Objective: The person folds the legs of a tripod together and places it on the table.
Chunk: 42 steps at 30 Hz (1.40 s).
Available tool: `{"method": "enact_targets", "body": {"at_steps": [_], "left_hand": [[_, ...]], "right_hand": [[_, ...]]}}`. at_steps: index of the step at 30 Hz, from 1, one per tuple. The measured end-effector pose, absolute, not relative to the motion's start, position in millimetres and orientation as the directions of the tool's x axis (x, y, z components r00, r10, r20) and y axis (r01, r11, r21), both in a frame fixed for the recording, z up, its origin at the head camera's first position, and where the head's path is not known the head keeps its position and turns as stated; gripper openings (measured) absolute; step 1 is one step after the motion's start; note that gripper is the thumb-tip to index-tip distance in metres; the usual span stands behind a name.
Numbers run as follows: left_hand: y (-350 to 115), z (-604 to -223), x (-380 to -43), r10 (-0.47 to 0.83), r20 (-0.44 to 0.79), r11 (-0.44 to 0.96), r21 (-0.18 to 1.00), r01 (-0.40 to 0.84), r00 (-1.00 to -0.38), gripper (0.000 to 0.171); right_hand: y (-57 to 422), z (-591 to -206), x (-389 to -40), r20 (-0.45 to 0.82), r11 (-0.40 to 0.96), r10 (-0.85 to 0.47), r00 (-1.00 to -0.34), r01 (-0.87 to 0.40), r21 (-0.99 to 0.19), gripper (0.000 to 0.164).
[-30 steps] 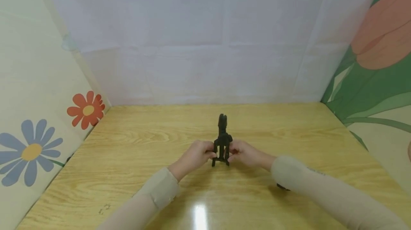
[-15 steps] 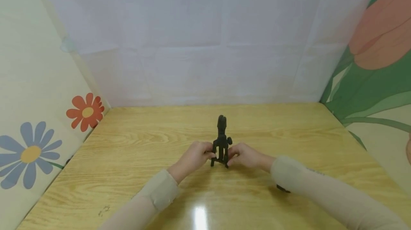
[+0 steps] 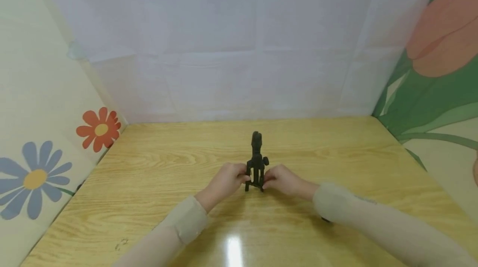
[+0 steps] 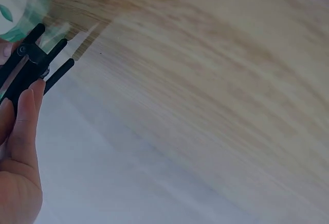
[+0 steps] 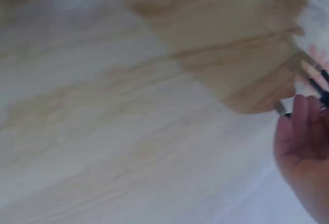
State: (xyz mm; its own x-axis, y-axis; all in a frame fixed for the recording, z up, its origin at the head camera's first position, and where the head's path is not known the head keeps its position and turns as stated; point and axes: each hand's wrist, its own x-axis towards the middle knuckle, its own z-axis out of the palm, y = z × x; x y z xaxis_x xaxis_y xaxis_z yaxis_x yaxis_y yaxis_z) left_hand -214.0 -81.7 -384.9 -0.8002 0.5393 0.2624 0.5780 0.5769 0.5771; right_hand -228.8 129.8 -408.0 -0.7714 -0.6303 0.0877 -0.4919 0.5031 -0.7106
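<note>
A small black tripod (image 3: 256, 160) stands upright on the wooden table, legs down, with a round knob on its right side. From the left, my left hand (image 3: 225, 180) grips one leg between thumb and fingers. My right hand (image 3: 284, 180) pinches the opposite leg near its foot. The left wrist view shows the splayed tripod legs (image 4: 33, 54) beyond the thumb and fingers of that hand. At the right edge of the right wrist view, fingers (image 5: 302, 118) are bent at the dark legs, which are partly cut off by the frame.
A small black item (image 3: 326, 219) lies on the table (image 3: 168, 151), mostly hidden under the right sleeve (image 3: 337, 202). White sheeting (image 3: 213, 47) rises behind the table's far edge. Flower-printed panels (image 3: 56, 93) flank both sides.
My right hand has slid down from beside the knob to the lower right leg, leaving the knob visible. The tripod has shifted very slightly left; my left hand keeps its grip.
</note>
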Motion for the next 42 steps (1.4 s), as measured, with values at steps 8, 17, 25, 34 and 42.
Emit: {"method": "enact_targets", "body": {"at_steps": [8, 17, 25, 34, 42], "left_hand": [[-83, -383, -213, 0.545, 0.231, 0.582, 0.587, 0.563, -0.806, 0.007], [-85, -384, -212, 0.564, 0.238, 0.531, 0.629, 0.568, -0.791, 0.006], [-84, -386, -211, 0.549, 0.270, 0.526, 0.623, 0.578, -0.791, 0.006], [-86, -386, -210, 0.541, 0.241, 0.540, 0.635, 0.552, -0.806, 0.006], [-81, -387, -210, 0.569, 0.276, 0.521, 0.607, 0.600, -0.774, 0.005]], "right_hand": [[124, -406, -216, 0.135, 0.563, -0.584, -0.801, -0.519, -0.643, 0.008], [122, -408, -218, 0.163, 0.561, -0.562, -0.811, -0.518, -0.645, 0.011], [121, -411, -220, 0.213, 0.565, -0.555, -0.804, -0.552, -0.613, 0.009], [125, -411, -224, 0.178, 0.532, -0.615, -0.768, -0.571, -0.626, 0.008], [126, -410, -228, 0.258, 0.531, -0.618, -0.742, -0.637, -0.558, 0.012]]}}
